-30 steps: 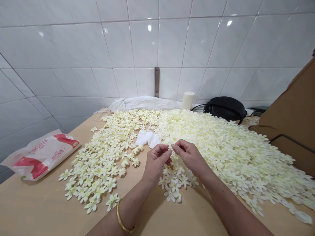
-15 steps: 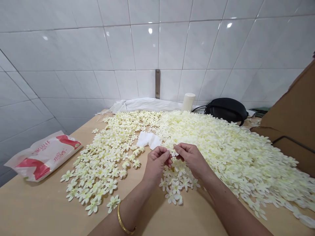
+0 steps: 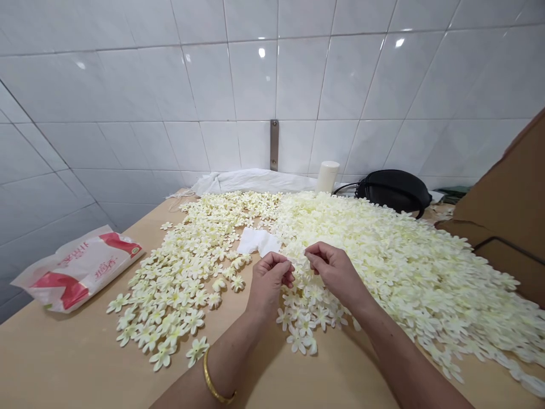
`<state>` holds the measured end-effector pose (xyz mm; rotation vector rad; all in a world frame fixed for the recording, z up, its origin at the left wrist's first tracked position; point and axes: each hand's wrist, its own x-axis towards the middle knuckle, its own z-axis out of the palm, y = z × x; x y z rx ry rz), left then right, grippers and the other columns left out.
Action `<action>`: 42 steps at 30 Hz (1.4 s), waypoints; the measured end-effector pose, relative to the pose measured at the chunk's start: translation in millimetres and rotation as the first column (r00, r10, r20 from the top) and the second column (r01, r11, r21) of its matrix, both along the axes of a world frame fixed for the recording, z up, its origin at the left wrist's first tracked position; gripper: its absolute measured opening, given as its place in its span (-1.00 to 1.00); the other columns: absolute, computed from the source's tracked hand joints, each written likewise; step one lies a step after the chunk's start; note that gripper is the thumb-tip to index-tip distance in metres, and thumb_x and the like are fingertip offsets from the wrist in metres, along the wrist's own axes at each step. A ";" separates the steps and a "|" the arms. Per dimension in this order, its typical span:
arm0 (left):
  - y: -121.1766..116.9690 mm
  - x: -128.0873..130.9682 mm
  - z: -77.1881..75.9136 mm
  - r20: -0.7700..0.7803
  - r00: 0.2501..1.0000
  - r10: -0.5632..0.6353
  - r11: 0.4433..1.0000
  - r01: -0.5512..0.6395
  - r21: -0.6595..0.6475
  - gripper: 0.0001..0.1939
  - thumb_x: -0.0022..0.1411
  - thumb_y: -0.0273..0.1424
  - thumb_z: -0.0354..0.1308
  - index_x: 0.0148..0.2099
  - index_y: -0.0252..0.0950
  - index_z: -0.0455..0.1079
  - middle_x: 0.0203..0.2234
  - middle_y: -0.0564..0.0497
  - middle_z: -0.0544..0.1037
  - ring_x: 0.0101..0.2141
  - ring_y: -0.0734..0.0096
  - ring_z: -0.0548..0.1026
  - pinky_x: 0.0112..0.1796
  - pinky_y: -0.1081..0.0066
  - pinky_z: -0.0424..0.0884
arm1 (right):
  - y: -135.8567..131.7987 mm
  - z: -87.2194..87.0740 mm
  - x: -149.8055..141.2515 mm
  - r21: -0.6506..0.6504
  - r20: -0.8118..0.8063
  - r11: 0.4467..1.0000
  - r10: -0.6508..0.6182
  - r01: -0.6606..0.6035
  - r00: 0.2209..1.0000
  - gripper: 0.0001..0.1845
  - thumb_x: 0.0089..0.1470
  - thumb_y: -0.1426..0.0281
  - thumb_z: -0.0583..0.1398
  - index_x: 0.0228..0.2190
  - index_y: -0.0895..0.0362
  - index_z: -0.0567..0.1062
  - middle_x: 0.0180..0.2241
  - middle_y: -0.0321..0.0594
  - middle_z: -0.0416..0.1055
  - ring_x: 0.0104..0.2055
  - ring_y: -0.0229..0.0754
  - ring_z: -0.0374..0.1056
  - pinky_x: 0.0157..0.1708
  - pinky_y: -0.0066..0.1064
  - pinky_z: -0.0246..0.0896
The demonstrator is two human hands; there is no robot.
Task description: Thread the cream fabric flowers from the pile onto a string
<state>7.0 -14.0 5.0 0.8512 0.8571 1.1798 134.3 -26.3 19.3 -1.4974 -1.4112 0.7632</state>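
Note:
My left hand (image 3: 269,281) and my right hand (image 3: 334,271) meet above the wooden table top (image 3: 63,363), their fingertips pinching a small pale piece (image 3: 298,258) too thin to make out. Under them lies a loose cluster of cream fabric flowers (image 3: 306,321). A large heap of these flowers (image 3: 395,272) spreads to the right, and a thinner spread (image 3: 179,278) lies to the left. A crumpled white tissue (image 3: 258,242) rests between the two, just beyond my left hand. A gold bangle (image 3: 217,378) circles my left wrist.
A white and red plastic bag (image 3: 76,270) lies at the table's left edge. Along the tiled wall (image 3: 128,91) are a white cloth (image 3: 251,182), a white cylinder (image 3: 327,176) and a black bag (image 3: 394,190). Brown cardboard (image 3: 506,193) stands at the right.
My hands have shifted slightly, the right one moving up and a little right. Their fingers still pinch together, and the view has tilted slightly. The flowers look unmoved.

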 end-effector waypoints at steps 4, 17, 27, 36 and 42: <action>0.9 -0.3 -0.9 0.002 1.000 0.011 1.000 -0.011 0.001 -0.89 -0.16 -0.46 0.14 -0.56 -0.33 0.24 -0.70 0.13 0.36 -0.67 0.62 0.27 -0.61 0.56 0.18 | -0.1 0.9 3.3 0.155 0.127 0.972 -0.194 0.174 0.973 -0.85 -0.03 0.36 0.03 -0.47 0.15 0.36 -0.58 -0.30 0.24 -0.61 -0.31 0.08 -0.62 -0.46 -0.01; 1.6 -1.0 -2.9 -0.012 1.000 -0.027 0.999 0.027 0.040 -0.89 -0.13 -0.44 0.15 -0.57 -0.34 0.26 -0.75 0.14 0.33 -0.68 0.62 0.27 -0.61 0.56 0.18 | -4.1 1.9 -4.4 0.216 0.299 0.968 0.059 -0.127 0.952 -0.80 0.03 0.40 0.04 -0.58 0.14 0.34 -0.56 -0.29 0.26 -0.46 -0.26 0.19 -0.44 -0.43 0.07; 0.8 -2.4 -1.4 0.017 0.992 -0.129 0.988 0.127 0.089 -0.82 -0.08 -0.33 0.19 -0.49 -0.34 0.31 -0.72 0.14 0.32 -0.67 0.62 0.25 -0.60 0.55 0.18 | -2.7 2.2 -1.1 0.094 0.089 0.987 0.122 -0.130 0.989 -0.73 -0.05 0.25 0.11 -0.64 0.15 0.25 -0.67 -0.40 0.06 -0.59 -0.36 -0.02 -0.59 -0.49 -0.10; -0.2 -0.8 -1.4 -0.077 0.994 -0.078 0.985 0.089 0.149 -0.82 -0.03 -0.36 0.12 -0.55 -0.32 0.22 -0.72 0.14 0.29 -0.67 0.61 0.24 -0.61 0.55 0.18 | -0.5 3.2 -0.3 0.094 0.017 0.989 0.113 -0.114 0.993 -0.68 0.00 0.23 0.04 -0.66 0.15 0.27 -0.66 -0.36 0.12 -0.58 -0.33 0.03 -0.55 -0.47 -0.03; -2.9 4.5 -6.8 -0.194 0.981 0.018 0.974 0.027 0.227 -0.91 -0.04 -0.40 0.08 -0.50 -0.30 0.25 -0.72 0.16 0.26 -0.69 0.62 0.20 -0.64 0.55 0.14 | 0.4 -2.9 3.1 0.386 0.308 0.913 -0.265 0.134 0.914 -0.88 -0.07 0.36 0.09 -0.52 0.13 0.38 -0.50 -0.23 0.34 -0.48 -0.22 0.20 -0.47 -0.40 0.06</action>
